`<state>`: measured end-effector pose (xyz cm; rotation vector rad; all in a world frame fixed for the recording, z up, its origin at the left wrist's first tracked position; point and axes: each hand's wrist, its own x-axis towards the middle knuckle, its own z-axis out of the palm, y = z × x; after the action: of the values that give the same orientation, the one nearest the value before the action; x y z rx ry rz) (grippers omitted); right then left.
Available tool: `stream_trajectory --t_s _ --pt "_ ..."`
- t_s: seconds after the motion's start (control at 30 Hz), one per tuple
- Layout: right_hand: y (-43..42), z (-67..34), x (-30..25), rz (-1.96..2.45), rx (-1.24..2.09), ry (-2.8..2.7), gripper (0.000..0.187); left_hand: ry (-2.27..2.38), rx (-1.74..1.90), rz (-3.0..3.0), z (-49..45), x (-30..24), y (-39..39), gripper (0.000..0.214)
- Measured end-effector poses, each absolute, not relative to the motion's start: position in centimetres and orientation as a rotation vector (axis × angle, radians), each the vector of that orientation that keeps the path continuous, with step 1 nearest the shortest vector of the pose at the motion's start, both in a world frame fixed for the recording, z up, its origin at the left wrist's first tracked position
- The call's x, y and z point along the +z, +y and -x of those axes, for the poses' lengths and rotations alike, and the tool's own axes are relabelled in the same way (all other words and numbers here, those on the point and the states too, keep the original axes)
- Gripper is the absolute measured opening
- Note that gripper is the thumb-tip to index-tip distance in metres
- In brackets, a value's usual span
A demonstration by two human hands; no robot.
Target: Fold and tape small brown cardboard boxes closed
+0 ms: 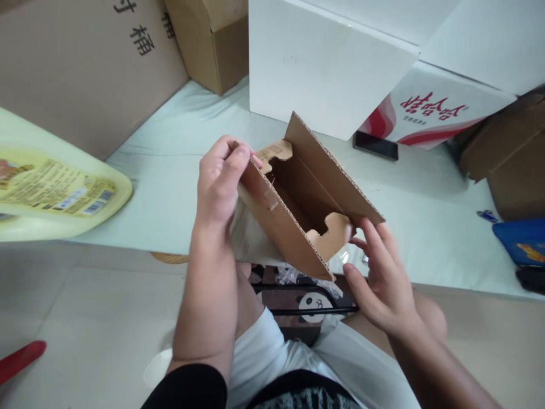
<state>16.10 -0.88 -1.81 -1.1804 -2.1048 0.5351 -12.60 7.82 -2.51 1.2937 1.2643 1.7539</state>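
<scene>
- We are holding a small cardboard box (306,193), half folded, in the air over the near edge of the pale mat (179,187) and above our lap.
- Our left hand (221,182) is gripping the box's far-left end, fingers curled together over the wall and thumb pressing against the tab at the top.
- Our right hand (378,272) is working at the near-right end; its fingers are slightly spread, with the fingertips touching the rounded end flap (336,230) (the thumb is standing apart below the corner).
- We are judging the step in hand to be tucking that end flap inward. Doing it well calls for keeping the left grip steady while the right fingers are bending the flap along its crease, not across the corrugation.
- Around the work we are noting: a large white box (323,62) toward the far edge, a dark phone (375,146) lying just in front of it, brown cartons (85,62) at the far-left corner, and a yellow bottle (55,193) lying at the left edge.
- A panda-print bag (306,301) is resting in our lap beneath the box.
</scene>
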Motion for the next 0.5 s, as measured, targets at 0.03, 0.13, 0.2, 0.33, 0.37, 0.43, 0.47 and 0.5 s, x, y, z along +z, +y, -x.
stream_trajectory --t_s 0.03,0.13,0.2,0.33,0.37,0.43,0.47,0.5 --pt "-0.9 -16.0 -1.9 1.178 0.571 -2.09 0.077 1.283 1.737 -1.337 12.6 -2.6 7.9 0.039" --pt "-1.0 -15.7 -2.2 0.999 0.707 -2.025 0.074 1.356 1.694 -1.401 12.9 -3.2 8.0 0.042" --pt "-0.8 -15.5 -2.2 0.908 0.767 -2.014 0.076 1.399 1.683 -1.449 13.0 -3.6 8.1 0.043" --pt "-0.4 -14.7 -2.2 0.984 0.617 -2.233 0.051 1.48 1.636 -1.645 12.9 -4.3 8.4 0.04" --pt "-0.3 -14.5 -2.3 0.995 0.565 -2.266 0.044 1.495 1.607 -1.691 12.9 -4.4 8.5 0.033" --pt "-0.4 -14.2 -2.7 1.007 0.525 -2.268 0.045 1.513 1.556 -1.753 12.9 -4.7 8.7 0.02" --pt "-0.5 -14.2 -3.0 1.019 0.534 -2.244 0.05 1.523 1.54 -1.768 12.9 -4.9 8.7 0.017" --pt "-0.6 -14.3 -3.5 1.04 0.56 -2.202 0.056 1.534 1.53 -1.772 13.0 -5.0 8.8 0.017"
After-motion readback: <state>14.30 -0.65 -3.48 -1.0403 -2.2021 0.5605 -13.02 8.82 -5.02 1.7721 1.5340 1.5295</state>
